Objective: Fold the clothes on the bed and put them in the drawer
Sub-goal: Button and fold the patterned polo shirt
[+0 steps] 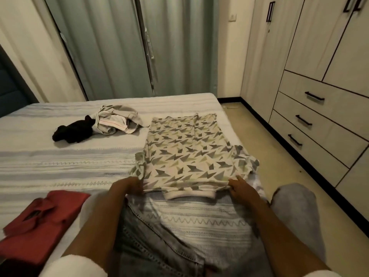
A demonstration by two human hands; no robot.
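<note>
Head view, bedroom, seen from a person seated at the bed's near edge. Nearest, at lower left, a red garment (38,222) lies folded flat on the bed (50,162); judged done but not yet stowed. Just beyond the knees, the left hand (127,186) and right hand (240,189) each pinch a near corner of the patterned T-shirt (185,154), fingers curled onto the fabric at the shoulder line on either side of the collar. The shirt lies spread flat, its hem toward the far side, one sleeve hanging off the bed's right edge; no fold is yet visible in it, so this appears to be the step in hand. Farther off, at centre left, a black garment (73,130) and a beige garment (117,121) lie crumpled and touching, both still unfolded. At far right, the wardrobe drawers (311,118) all stand closed. Judged progress: one item of four folded, nothing in a drawer.
</note>
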